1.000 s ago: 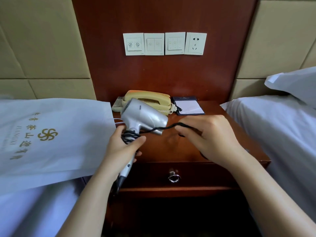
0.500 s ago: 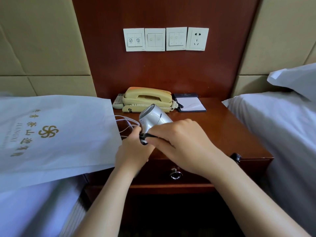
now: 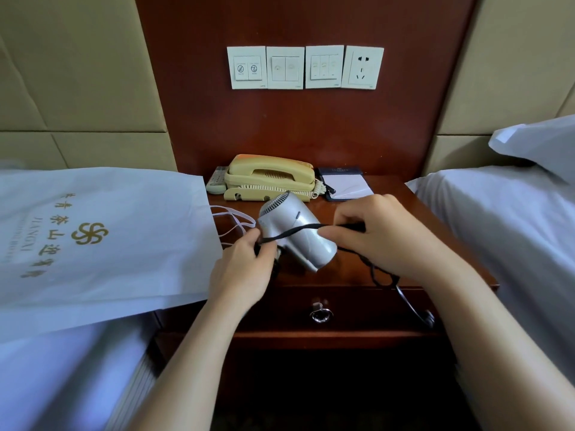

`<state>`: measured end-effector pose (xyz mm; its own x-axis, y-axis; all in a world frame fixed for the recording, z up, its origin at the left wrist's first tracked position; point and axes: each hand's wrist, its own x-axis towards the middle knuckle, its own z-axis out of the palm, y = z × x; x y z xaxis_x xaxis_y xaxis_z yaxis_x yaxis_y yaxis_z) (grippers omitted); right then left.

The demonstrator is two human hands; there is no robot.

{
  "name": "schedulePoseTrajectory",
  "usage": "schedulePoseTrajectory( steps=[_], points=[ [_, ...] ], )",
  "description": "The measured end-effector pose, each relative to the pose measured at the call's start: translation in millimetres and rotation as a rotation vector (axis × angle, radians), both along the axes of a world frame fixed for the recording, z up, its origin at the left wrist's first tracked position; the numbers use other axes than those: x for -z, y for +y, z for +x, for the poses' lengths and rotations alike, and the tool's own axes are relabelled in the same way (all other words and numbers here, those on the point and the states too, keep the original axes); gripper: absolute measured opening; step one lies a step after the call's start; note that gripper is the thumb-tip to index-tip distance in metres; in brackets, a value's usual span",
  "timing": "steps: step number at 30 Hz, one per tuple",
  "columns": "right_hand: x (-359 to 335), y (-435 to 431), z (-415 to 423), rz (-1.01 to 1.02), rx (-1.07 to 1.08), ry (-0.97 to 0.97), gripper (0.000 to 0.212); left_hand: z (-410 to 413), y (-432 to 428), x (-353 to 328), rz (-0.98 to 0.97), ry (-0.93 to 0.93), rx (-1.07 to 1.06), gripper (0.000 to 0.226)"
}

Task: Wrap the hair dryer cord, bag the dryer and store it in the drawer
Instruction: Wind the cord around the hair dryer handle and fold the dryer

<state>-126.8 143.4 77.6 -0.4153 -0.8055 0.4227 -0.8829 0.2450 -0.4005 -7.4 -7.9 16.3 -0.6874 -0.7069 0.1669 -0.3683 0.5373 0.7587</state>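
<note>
A white bag (image 3: 102, 231) lies on the left bed, its handles reaching over the desk (image 3: 395, 189). The left hand (image 3: 239, 269) has its fingers curled round the handle end of the silver hair dryer (image 3: 306, 245), held over the desk. The black cord (image 3: 292, 233) runs taut across the barrel to the right hand (image 3: 382, 234), whose fingers pinch it. The slack hangs past the closed drawer (image 3: 280, 309).
</note>
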Motion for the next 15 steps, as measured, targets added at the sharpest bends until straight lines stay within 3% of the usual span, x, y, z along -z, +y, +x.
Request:
schedulePoseTrajectory(
  steps=[7, 11, 15],
  points=[
    [11, 5, -33, -0.140, 0.184, 0.034, 0.049, 2, 7, -5, -0.080, -0.049, 0.138, 0.031],
    [23, 10, -53, -0.266, 0.237, -0.076, 0.051, 0, 10, -2, 0.085, -0.061, 0.401, 0.033],
    [35, 11, -61, -0.269, 0.189, -0.219, 0.056, -1, 16, -8, 0.377, 0.132, 0.529, 0.038]
  ],
)
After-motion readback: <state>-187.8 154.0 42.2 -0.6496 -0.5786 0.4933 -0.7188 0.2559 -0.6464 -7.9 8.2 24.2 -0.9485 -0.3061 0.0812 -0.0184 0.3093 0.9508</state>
